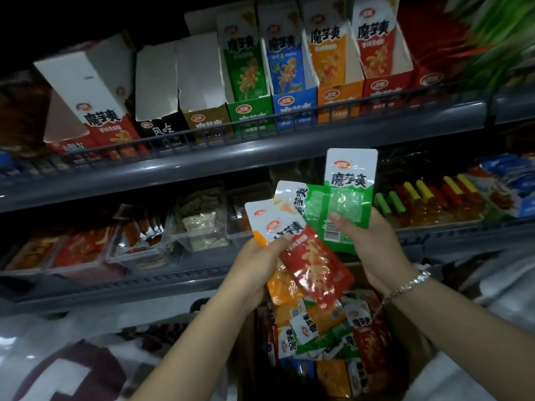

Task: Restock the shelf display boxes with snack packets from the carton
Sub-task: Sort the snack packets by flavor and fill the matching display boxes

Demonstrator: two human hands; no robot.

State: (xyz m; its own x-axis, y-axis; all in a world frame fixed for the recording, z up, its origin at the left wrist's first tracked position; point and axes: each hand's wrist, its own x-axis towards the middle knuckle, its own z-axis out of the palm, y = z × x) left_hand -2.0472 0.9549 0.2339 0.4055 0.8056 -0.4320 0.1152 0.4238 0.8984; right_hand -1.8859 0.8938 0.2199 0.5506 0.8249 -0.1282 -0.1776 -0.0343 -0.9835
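Note:
My right hand (373,250) holds an upright green snack packet (348,195) with the thumb on its front, in front of the shelf edge. My left hand (254,256) grips a fan of packets: a red packet (315,270) in front, orange ones behind, another green packet (304,201) at the top. Below my hands the brown carton (405,337) holds several mixed packets. On the upper shelf stand display boxes: green box (249,111), blue box (293,102), orange box (340,95), red box (386,86).
Left on the upper shelf, a red box (101,123) leans tilted beside a black box (157,125) and a brown box (205,120). A grey shelf rail (202,160) runs across. The lower shelf holds clear trays of other snacks (199,221).

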